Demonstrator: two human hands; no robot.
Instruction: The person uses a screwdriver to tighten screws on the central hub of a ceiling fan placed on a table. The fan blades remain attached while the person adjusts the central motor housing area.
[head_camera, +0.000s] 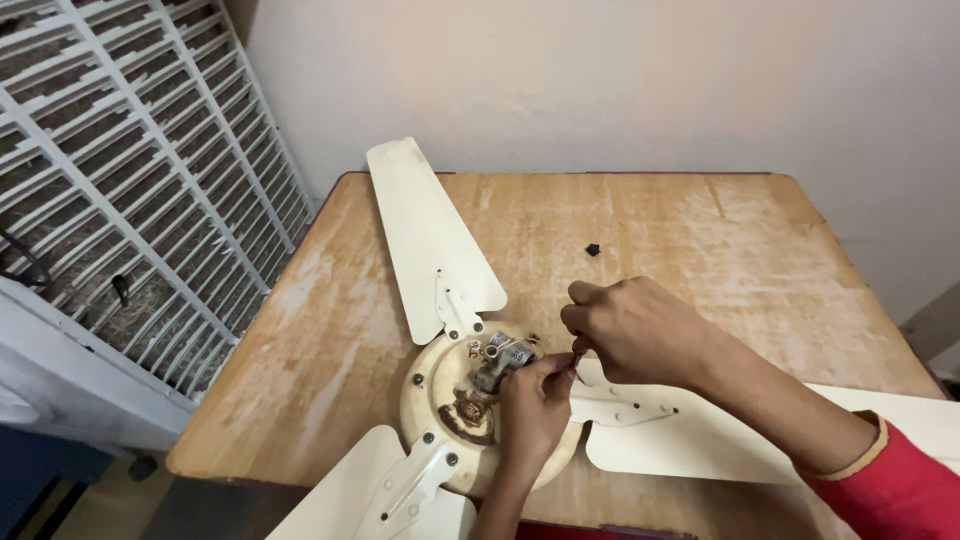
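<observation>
A cream ceiling fan lies on the wooden table (700, 230), its round motor hub (440, 400) facing up with three blades spreading out. One blade (425, 230) points to the far left, another (720, 440) runs right under my forearm, the third (370, 500) reaches the near edge. At the hub's middle stands a short metal shaft (490, 372) with a small capacitor and wires. My left hand (535, 405) pinches a thin red wire (577, 362) next to the shaft. My right hand (630, 330), in a red sleeve, grips the same wire from above.
A small black part (592, 249) lies on the table beyond my hands. A white louvred cooler grille (150, 180) stands close on the left. A plain pale wall (620, 80) runs behind the table. The table's near left edge (230, 470) drops to the floor.
</observation>
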